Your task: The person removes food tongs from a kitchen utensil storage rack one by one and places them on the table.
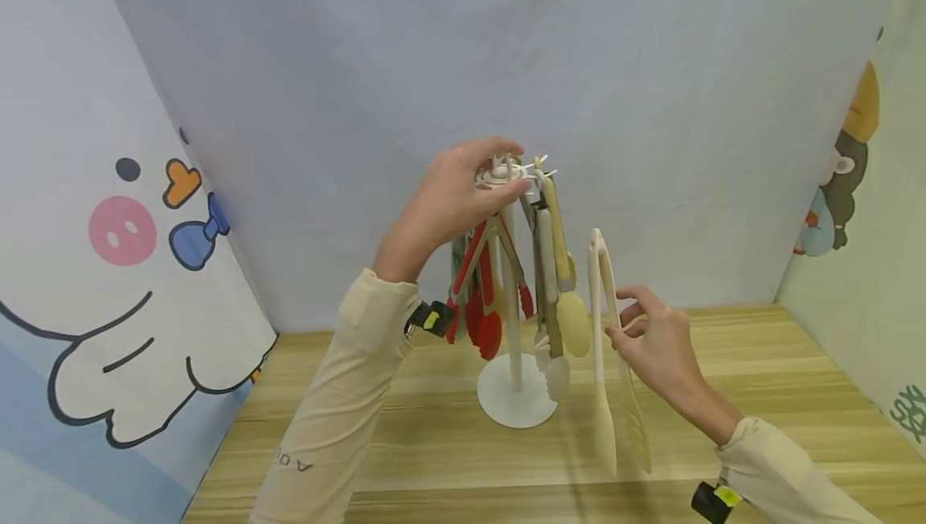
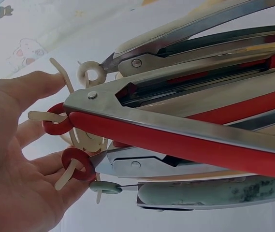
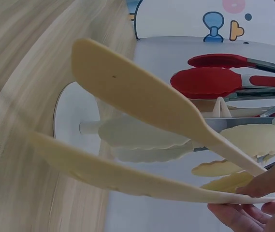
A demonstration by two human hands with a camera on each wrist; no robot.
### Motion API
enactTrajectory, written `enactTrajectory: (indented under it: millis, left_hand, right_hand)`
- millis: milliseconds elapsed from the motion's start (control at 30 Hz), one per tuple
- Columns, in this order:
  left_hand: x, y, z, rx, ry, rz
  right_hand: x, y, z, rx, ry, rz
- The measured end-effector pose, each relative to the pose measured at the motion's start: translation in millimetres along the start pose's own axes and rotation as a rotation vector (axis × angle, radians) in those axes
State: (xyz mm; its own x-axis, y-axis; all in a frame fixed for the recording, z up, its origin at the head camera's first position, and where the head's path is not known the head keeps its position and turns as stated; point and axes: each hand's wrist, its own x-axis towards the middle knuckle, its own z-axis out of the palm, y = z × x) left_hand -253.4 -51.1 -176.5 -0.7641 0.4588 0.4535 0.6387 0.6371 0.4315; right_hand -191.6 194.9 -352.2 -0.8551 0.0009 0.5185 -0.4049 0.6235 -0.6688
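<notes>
A white stand with a ring of hooks on top holds several hanging tongs. My left hand grips the stand's top, thumb on the near side and fingers reaching behind it. In the left wrist view, red-handled tongs and green-handled tongs hang by their loops beside that hand. My right hand pinches one arm of long cream tongs, right of the stand. Those tongs point down with their two arms spread; in the right wrist view one flat blade appears solid.
Yellow-headed tongs and white-headed tongs hang on the stand's right side, nearest the cream tongs. The round white base stands on a wood-grain table. A pale backdrop rises behind, with cartoon-printed walls at both sides.
</notes>
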Motion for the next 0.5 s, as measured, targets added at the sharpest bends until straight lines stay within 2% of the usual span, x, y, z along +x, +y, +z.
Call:
enactTrajectory:
  millis: [500]
  left_hand:
    - [0.3,0.7,-0.1,-0.008,0.010,0.006]
  right_hand:
    - [1.8,24.0,13.7,-0.019,-0.049,0.119]
